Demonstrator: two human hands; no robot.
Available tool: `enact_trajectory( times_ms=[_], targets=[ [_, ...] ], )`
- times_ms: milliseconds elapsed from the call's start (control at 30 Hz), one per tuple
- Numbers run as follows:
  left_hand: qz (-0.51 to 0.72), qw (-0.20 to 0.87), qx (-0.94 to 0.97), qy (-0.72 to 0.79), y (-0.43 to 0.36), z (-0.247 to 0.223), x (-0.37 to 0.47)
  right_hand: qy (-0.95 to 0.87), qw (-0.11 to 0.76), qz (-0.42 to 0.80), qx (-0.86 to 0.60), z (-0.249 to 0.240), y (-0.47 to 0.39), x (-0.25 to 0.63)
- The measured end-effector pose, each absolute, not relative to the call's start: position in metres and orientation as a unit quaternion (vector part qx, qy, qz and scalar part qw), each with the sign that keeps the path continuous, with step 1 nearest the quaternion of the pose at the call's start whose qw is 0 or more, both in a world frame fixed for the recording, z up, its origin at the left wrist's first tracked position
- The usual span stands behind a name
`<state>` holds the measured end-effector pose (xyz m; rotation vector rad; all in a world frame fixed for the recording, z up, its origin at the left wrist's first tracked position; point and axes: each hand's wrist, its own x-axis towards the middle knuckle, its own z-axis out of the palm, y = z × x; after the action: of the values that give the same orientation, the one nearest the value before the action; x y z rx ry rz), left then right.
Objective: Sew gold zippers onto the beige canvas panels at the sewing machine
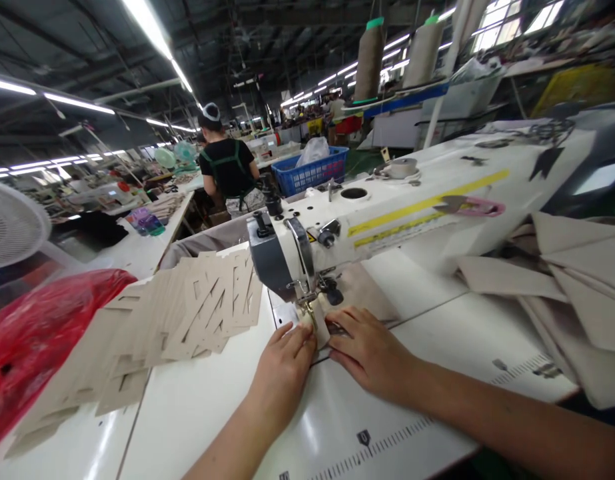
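Observation:
A white sewing machine (422,213) reaches in from the right, its needle area (310,310) in front of me. A beige fabric piece (370,293) lies under and behind the machine head, and a narrow beige strip (318,327) shows by the presser foot. From the left, my left hand (286,363) presses its closed fingertips on the strip's edge. Across from it, my right hand (370,350) has bent fingers gripping the work's right side. Fingers partly hide what they hold.
Left of the machine, cut beige pieces with slots (187,310) lie overlapped beside a red plastic bag (52,333). More beige fabric panels (572,287) are heaped at right. Beyond stand a blue basket (312,168), a person in black (228,163) and thread cones (370,63).

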<state>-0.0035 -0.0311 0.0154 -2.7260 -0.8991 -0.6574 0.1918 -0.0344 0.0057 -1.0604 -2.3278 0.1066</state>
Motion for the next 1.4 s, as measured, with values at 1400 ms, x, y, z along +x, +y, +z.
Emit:
enact_trajectory(
  times_ms=[1400],
  targets=[
    [-0.244,0.03,-0.881,-0.404,-0.004,0.004,0.004,-0.882,0.301,-0.02,-0.362,-0.01,0.01,0.181]
  ],
)
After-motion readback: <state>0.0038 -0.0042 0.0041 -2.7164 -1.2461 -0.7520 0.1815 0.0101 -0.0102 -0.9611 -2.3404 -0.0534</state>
